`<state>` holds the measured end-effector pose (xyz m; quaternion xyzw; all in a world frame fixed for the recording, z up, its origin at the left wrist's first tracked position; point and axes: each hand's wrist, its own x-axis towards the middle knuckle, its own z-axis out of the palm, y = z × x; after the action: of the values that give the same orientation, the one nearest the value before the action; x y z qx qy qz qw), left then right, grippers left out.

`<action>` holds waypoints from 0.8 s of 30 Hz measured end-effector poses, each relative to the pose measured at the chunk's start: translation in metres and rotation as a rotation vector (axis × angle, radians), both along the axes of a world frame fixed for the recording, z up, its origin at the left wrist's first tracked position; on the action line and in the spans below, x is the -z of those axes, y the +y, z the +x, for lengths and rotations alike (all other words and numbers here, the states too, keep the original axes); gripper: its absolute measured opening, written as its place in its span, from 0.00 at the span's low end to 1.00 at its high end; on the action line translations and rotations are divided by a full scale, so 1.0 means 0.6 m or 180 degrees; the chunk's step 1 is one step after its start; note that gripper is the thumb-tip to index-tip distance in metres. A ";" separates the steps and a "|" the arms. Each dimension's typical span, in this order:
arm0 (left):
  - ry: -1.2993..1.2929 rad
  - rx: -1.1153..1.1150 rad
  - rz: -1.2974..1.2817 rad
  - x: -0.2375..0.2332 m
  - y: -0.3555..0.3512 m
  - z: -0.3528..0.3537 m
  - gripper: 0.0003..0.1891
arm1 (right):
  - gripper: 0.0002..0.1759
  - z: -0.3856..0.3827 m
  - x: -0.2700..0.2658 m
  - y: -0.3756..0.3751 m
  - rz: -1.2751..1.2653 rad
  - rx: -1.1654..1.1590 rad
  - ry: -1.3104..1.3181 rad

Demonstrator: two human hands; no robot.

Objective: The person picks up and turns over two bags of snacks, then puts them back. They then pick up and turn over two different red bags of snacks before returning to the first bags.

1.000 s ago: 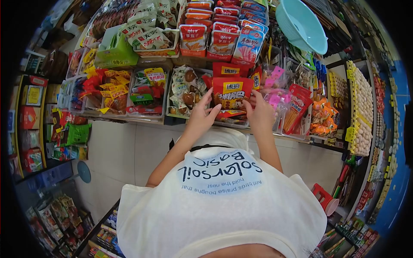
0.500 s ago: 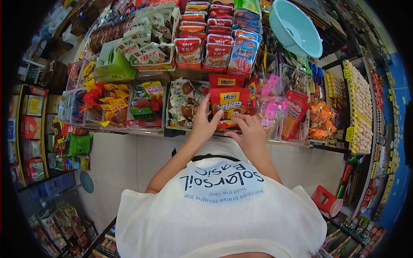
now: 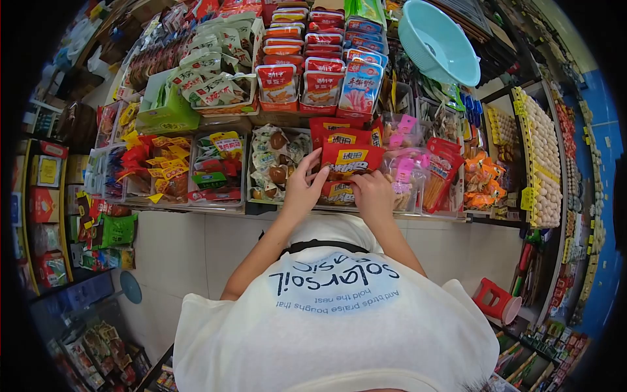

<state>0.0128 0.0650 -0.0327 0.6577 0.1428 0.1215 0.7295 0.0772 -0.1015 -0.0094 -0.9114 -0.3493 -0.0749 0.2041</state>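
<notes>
A red snack bag (image 3: 353, 159) with a yellow label is between my two hands at the front of the display. My left hand (image 3: 304, 189) grips its left edge, thumb in front and fingers along the side. At its lower right corner, the fingers of my right hand (image 3: 374, 194) are closed on the bag; their tips are partly hidden. Another red bag (image 3: 341, 193) of this kind shows beneath it, between my wrists. More red bags (image 3: 336, 125) stand right behind.
Wrapped brown eggs (image 3: 277, 157) fill the bin on the left. Clear packs with pink labels (image 3: 400, 171) and red stick-snack packs (image 3: 443, 173) lie to the right. Upright snack pouches (image 3: 323, 85) and a light-blue basket (image 3: 439, 42) are behind. Egg trays (image 3: 539, 157) stand far right.
The held bag has tilted and risen a little, uncovering more of the bag beneath. My right fingers have closed on its lower right corner. The whole view has shifted slightly.
</notes>
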 end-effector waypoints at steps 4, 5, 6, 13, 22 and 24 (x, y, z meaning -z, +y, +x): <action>0.0099 -0.0061 0.0012 -0.009 0.003 -0.010 0.24 | 0.07 0.009 0.002 0.006 0.0005 0.0049 -0.0027; 0.0135 -0.0067 0.0077 -0.009 0.003 -0.012 0.24 | 0.07 0.009 0.002 0.006 0.0002 0.0040 -0.0030; 0.0136 -0.0071 0.0073 -0.007 0.002 -0.014 0.24 | 0.08 0.008 0.003 0.006 0.0006 0.0044 -0.0039; 0.0046 -0.0207 0.0324 -0.013 0.006 -0.023 0.20 | 0.08 0.008 0.005 0.007 0.0096 0.0006 -0.0119; -0.0216 -0.0336 0.2356 -0.009 0.053 -0.042 0.14 | 0.08 -0.006 0.008 0.013 -0.0002 0.0245 -0.0141; -0.0679 -0.0090 0.2969 0.006 0.058 -0.040 0.13 | 0.06 -0.012 0.005 0.019 -0.0043 0.0381 -0.0115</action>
<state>-0.0114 0.0997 -0.0360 0.8968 0.0063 0.2494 0.3655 0.0699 -0.0903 -0.0125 -0.9306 -0.2983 -0.1010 0.1867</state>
